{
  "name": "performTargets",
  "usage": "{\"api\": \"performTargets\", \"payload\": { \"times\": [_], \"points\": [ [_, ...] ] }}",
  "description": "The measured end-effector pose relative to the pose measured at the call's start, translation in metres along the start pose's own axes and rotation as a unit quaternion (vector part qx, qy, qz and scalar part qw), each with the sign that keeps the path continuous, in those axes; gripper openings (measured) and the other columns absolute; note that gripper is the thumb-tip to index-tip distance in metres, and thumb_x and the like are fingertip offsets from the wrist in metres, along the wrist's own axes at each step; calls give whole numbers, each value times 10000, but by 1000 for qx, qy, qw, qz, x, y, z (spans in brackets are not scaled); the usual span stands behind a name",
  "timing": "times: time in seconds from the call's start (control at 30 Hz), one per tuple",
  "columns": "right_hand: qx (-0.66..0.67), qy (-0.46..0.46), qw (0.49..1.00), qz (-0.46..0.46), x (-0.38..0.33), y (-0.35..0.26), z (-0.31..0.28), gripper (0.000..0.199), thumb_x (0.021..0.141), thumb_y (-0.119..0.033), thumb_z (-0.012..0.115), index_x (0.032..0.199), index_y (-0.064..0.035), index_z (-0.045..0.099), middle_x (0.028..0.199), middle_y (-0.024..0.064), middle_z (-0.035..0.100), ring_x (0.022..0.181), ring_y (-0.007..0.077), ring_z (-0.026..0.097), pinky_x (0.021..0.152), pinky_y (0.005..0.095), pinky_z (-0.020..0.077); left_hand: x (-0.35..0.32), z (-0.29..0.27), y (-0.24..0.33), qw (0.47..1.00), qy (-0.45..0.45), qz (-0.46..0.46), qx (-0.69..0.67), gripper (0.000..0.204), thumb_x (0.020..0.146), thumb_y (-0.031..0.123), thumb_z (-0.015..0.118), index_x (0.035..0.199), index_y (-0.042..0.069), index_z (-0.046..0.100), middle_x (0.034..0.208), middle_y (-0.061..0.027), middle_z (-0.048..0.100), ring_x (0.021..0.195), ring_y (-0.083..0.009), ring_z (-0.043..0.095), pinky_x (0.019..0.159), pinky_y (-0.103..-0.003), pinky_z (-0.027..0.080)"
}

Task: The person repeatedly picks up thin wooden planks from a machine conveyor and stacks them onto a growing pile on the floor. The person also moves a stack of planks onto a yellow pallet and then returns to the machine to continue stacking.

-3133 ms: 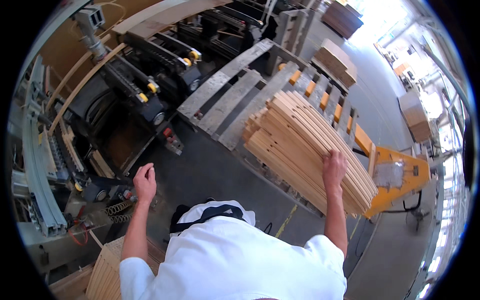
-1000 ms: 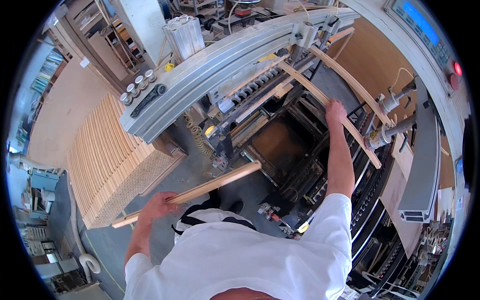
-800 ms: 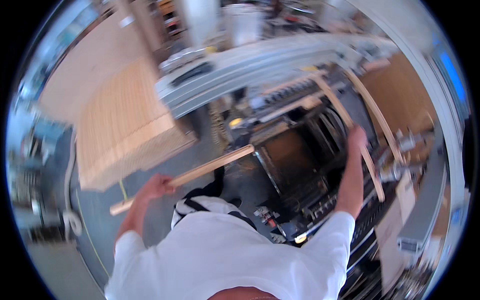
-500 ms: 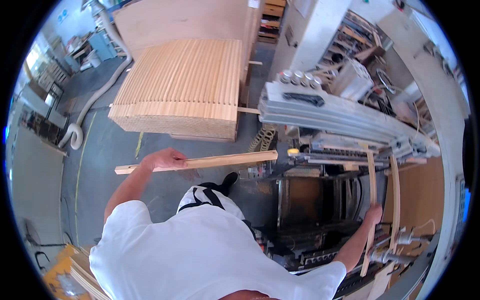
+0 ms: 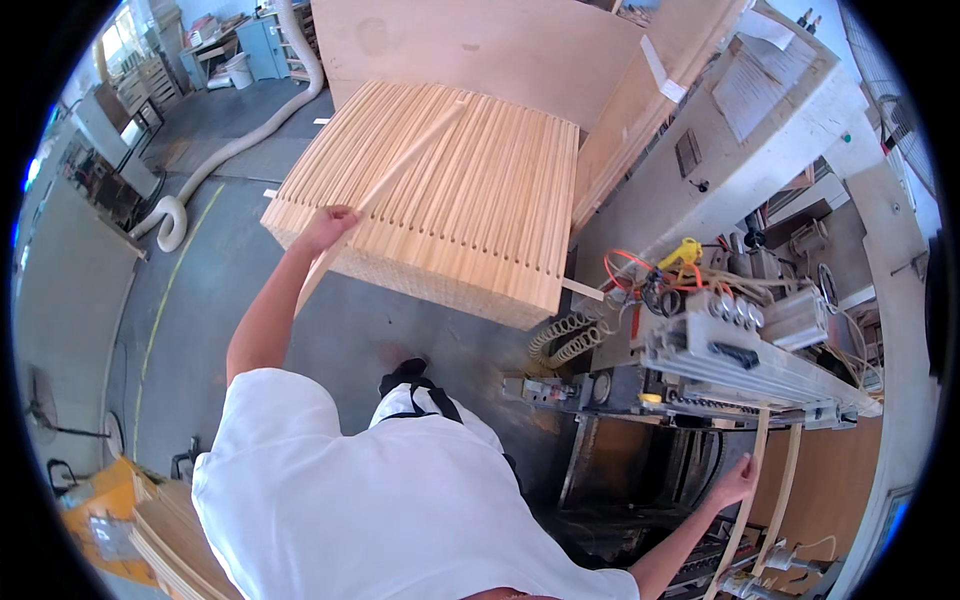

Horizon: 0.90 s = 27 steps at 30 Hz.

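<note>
My left hand [image 5: 330,228] is closed around a long pale wooden strip [image 5: 410,155], holding it near the middle. The strip slants across a broad stack of grooved wooden strips [image 5: 470,200], its far end over the stack's top and its near end past the front edge. Off to the right, my right hand [image 5: 735,480] has its fingers curled at a second wooden strip [image 5: 760,440] lying along the machine. Part of that grip is hidden. Beside it runs a parallel wooden strip [image 5: 783,490].
The machine's grey metal beam [image 5: 760,360] stands at the right, with coiled air hoses [image 5: 570,340] at its left end. A yellow air gun [image 5: 683,252] lies behind it. A pale flexible duct [image 5: 235,150] crosses the floor at left. More boards [image 5: 180,540] lie lower left.
My view has turned left. The left hand has carried its strip forward and up over the stack, swinging it from crosswise to slanted. My right hand stays at the machine's strip, fingers looser.
</note>
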State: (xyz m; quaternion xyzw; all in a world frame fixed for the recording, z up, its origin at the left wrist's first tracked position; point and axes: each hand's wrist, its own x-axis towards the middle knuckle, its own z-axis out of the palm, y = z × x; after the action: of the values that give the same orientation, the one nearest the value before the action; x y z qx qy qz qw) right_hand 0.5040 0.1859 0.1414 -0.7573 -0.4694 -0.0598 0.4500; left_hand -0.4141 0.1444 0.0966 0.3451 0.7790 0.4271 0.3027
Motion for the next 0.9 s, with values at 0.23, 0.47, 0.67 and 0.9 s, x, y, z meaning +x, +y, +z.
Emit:
{"api": "performTargets", "payload": {
  "times": [0.23,0.47,0.67,0.9],
  "points": [
    [235,-156,953,109,-194,-132,100,177,905,-80,668,1065,-5,664,851,28,644,708,90,562,607,221,459,205,-30,-13,976,122,-7,178,490,802,425,671,1035,-3,724,975,-213,718,975,-324,692,868,-405,528],
    [103,-292,940,144,-327,-212,107,212,895,-99,659,1056,39,659,825,41,666,684,98,589,607,231,475,305,-17,-29,967,85,-53,234,503,824,437,616,1072,10,712,1107,-226,683,1085,-338,646,948,-420,491],
    [25,-286,938,196,-372,-222,70,223,892,-110,654,1048,49,662,806,58,675,727,129,620,680,277,512,333,29,1,967,34,-28,250,457,851,369,573,1149,41,685,1141,-215,672,1106,-347,631,949,-428,494],
    [-67,-203,962,169,-397,-291,3,271,897,-154,663,1116,4,650,1040,154,649,902,286,654,798,347,516,340,58,-9,927,104,294,209,350,907,176,566,1224,44,631,1189,-156,664,1088,-310,634,932,-391,509]
  ]
}}
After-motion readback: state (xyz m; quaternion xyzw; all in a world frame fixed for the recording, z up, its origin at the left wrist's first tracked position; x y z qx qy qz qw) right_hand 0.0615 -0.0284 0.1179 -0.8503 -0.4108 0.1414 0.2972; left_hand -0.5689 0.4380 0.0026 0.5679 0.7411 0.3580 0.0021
